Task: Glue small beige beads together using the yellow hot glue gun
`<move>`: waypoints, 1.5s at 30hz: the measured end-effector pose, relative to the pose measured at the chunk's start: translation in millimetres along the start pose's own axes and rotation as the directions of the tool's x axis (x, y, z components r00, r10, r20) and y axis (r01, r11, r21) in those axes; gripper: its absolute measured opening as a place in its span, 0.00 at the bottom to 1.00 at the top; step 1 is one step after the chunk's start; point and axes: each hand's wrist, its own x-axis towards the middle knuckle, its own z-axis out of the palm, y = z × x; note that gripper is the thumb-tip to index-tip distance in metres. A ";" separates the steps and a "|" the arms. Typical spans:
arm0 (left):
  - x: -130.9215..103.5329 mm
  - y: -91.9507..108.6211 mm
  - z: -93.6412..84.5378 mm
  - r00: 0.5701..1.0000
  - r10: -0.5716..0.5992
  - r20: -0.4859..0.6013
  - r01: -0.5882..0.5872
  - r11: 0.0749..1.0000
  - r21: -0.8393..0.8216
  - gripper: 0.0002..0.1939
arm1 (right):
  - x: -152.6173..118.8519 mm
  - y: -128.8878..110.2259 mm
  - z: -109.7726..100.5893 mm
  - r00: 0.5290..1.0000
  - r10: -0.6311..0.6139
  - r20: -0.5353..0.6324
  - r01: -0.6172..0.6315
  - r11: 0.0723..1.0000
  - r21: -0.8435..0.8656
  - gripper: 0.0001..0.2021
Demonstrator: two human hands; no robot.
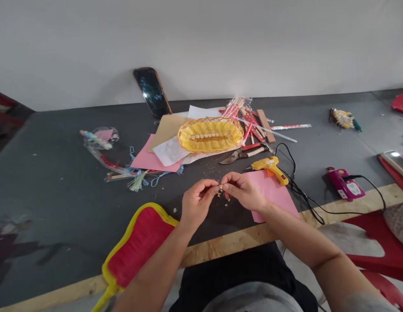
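Observation:
Close together over the dark tabletop, my left hand (199,198) and my right hand (242,190) are both pinched, fingertips meeting. Between them is a small pale beige piece (221,187), too small to name. A few similar crumbs (226,205) lie on the table just below. My right wrist passes over a pink sheet (273,193), with a yellow glue gun (268,167) lying on its far edge. Beyond the hands stands a yellow woven basket (188,145) with a row of small beige pieces (206,136) in it. Pruning shears (242,154) lie open between basket and glue gun.
A phone (152,93) leans on the wall. Red-and-white wrapped sticks (250,121) and a wooden block (265,125) lie right of the basket, tassels (138,180) left. A red-and-yellow fan-shaped item (139,238) is under my left forearm. The gun's cord reaches a purple power box (346,184).

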 end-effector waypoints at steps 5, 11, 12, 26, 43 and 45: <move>-0.5 1.0 -0.9 0.999 0.003 0.049 -0.001 1.000 -0.026 0.09 | -0.1 1.5 1.0 0.999 -0.022 -0.036 0.021 1.000 -0.011 0.22; 0.7 -1.2 -0.2 0.973 -0.134 0.190 0.171 0.965 -0.196 0.18 | -1.7 5.0 1.5 0.989 -0.121 -0.087 0.116 0.992 -0.058 0.18; 0.8 -1.6 0.2 0.965 -0.154 0.210 0.201 0.954 -0.222 0.19 | -2.2 6.3 1.9 0.985 -0.148 -0.085 0.141 0.987 -0.081 0.17; 1.3 2.3 -2.0 0.924 -0.251 0.287 0.345 0.873 -0.344 0.22 | -4.3 18.2 3.2 0.925 -0.380 -0.011 0.357 0.878 -0.319 0.08; 2.0 -7.9 -0.3 0.901 -0.286 0.326 0.420 0.765 -0.488 0.18 | -2.9 18.1 4.5 0.857 -0.516 -0.001 0.465 0.774 -0.430 0.08; 2.1 -8.2 -0.5 0.901 -0.290 0.323 0.421 0.765 -0.487 0.18 | -3.1 18.7 4.1 0.854 -0.521 0.003 0.472 0.771 -0.428 0.09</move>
